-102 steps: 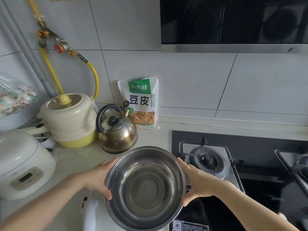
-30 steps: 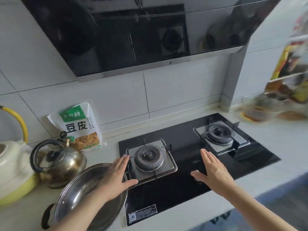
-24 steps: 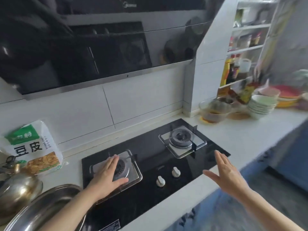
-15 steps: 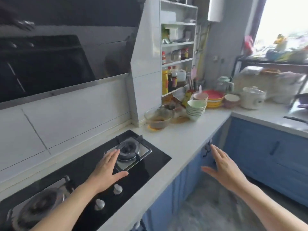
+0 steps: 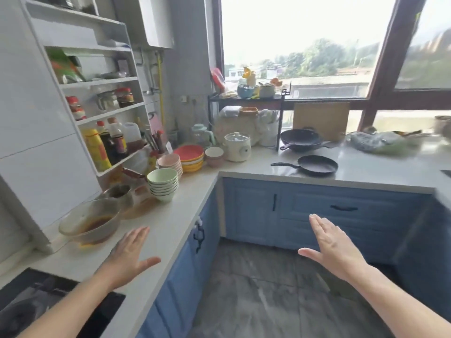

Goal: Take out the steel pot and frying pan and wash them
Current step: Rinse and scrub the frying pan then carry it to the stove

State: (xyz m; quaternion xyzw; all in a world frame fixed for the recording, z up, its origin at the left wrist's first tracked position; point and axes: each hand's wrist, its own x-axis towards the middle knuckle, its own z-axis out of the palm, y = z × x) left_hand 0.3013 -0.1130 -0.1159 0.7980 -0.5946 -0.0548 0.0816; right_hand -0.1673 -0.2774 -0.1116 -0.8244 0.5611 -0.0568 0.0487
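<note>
While both hands hover empty, frying pan [image 5: 317, 165] far counter, well beyond grip.

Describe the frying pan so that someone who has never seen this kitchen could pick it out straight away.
Look at the white counter under the big window. Near its front edge, above the blue cabinets, lies the frying pan, flat and black, its long handle pointing left. The deeper dark wok behind it stands beside a wooden board; the frying pan is shallower and nearer.

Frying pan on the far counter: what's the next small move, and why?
Probably step toward the frying pan and reach for its handle with the right hand. Both hands are open and empty, and the pan lies out of reach across the floor.
</note>
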